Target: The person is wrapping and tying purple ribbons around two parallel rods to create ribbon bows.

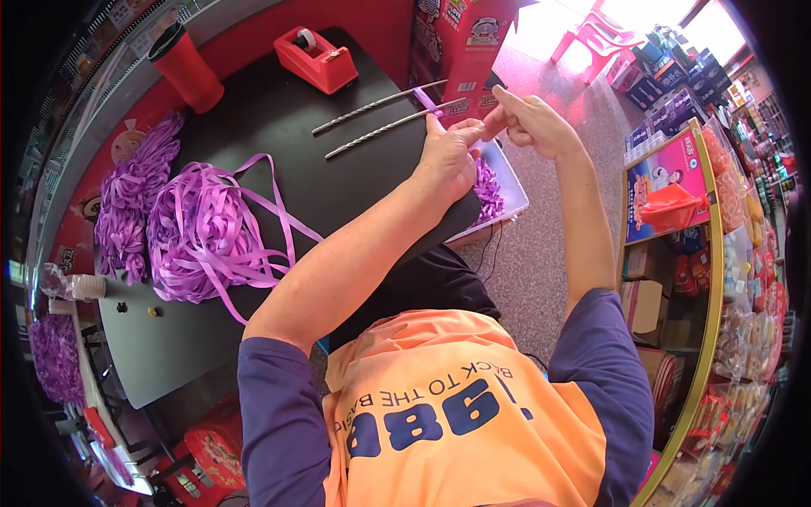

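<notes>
Orange shirtfront [460, 397] lies nearest, well below the 2 twisted rods [372, 138] that reach out over the dark desk [355, 190]. Around the rods, near their right-hand ends, sits a short wrap of purple ribbon [428, 102]. It looks very light, soft and satiny, so it probably slides easily along the metal and creases rather than breaks. A flat pinch by thumb and 1 finger close against the rods seems the surest hold; the rods look stiff and rather heavier.

Just below the rods' right ends is the left hand [452, 159], 1 fingertip up at the nearer rod. To the right of the rods is the right hand [534, 125], index extended, the other fingers curled. Both hands' fingers come close together; I cannot tell whether a strip lies between them.

Left of and below the rods lies a loose ribbon heap [203, 232], springy and prone to tangling, best taken by a free tail. Below the rods' right ends, a white tray holds short purple pieces [487, 190].
</notes>
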A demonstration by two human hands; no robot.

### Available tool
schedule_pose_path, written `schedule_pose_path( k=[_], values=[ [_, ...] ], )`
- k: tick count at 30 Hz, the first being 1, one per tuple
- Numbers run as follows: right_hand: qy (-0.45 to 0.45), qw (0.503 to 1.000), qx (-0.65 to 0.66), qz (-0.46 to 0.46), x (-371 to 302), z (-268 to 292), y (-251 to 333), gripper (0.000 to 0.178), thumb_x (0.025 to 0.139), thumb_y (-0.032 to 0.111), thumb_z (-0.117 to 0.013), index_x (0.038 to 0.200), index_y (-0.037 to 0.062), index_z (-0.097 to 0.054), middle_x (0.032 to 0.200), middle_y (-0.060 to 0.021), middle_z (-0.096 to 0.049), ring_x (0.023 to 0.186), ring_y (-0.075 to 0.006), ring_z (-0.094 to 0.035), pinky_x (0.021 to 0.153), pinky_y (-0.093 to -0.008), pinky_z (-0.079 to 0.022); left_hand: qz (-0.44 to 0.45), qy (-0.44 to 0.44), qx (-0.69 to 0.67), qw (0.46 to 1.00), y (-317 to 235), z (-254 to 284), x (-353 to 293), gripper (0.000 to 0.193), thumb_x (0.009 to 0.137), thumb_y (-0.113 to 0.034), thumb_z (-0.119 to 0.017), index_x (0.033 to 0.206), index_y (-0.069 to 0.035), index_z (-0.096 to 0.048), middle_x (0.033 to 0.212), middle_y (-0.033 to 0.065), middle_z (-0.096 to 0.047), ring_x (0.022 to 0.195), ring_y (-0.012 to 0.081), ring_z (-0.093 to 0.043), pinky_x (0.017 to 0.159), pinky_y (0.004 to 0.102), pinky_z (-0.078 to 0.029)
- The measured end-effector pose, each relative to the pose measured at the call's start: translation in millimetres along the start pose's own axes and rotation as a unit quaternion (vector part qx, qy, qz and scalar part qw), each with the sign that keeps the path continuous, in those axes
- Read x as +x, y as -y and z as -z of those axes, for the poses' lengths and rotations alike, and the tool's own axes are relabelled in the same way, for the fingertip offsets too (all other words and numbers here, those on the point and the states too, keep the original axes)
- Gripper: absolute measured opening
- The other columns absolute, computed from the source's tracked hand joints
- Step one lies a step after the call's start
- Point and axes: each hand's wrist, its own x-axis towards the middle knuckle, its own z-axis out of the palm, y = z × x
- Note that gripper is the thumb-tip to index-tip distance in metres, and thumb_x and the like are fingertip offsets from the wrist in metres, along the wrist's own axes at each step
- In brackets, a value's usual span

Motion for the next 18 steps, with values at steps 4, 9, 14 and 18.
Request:
schedule_pose_path(
  k=[4, 9, 14, 18],
  values=[
    [-0.076, 0.993, 0.091, 0.022, 1, 2, -21, 0.052, 0.098, 0.047, -0.047, 0.099, 0.0005, -0.070, 0.086, -0.0114, -0.069, 0.047, -0.0024, -0.034, 0.044, -0.0183, -0.026, -0.011, 0.011, -0.011, 1.000, 1, 0, -1, 0.074, 0.083, 0.005, -0.061, 0.136, -0.026, -0.020, 0.097, 0.0003, -0.057, 0.089, 0.0119, -0.054, 0.078, 0.0385, -0.033],
    [-0.147, 0.980, 0.085, 0.107, -9, -10, -45, 0.036, 0.093, 0.034, -0.060, 0.099, 0.0000, -0.070, 0.092, -0.0043, -0.068, 0.063, -0.0045, -0.049, 0.060, -0.0219, -0.043, -0.010, 0.047, 0.004, 0.999, 0, 7, 2, 0.101, 0.085, 0.001, -0.061, 0.150, -0.022, 0.013, 0.104, 0.0027, -0.058, 0.092, 0.0135, -0.055, 0.093, 0.0431, -0.033],
    [-0.100, 0.975, 0.075, 0.183, -9, -18, -60, 0.021, 0.086, 0.020, -0.070, 0.095, 0.0013, -0.071, 0.091, -0.0026, -0.068, 0.085, -0.0086, -0.059, 0.079, -0.0252, -0.046, -0.003, 0.044, 0.001, 0.999, 1, 8, 4, 0.100, 0.085, -0.001, -0.062, 0.150, -0.022, 0.012, 0.106, 0.0037, -0.057, 0.092, 0.0127, -0.055, 0.093, 0.0433, -0.033],
    [-0.138, 0.981, 0.028, 0.135, -7, -4, -47, 0.019, 0.085, 0.019, -0.069, 0.093, 0.0020, -0.071, 0.093, -0.0018, -0.068, 0.087, -0.0089, -0.059, 0.084, -0.0248, -0.044, 0.007, 0.053, -0.015, 0.998, -1, 6, 2, 0.105, 0.084, -0.001, -0.063, 0.149, -0.023, 0.017, 0.112, 0.0066, -0.057, 0.097, 0.0156, -0.054, 0.095, 0.0437, -0.033]
  ],
)
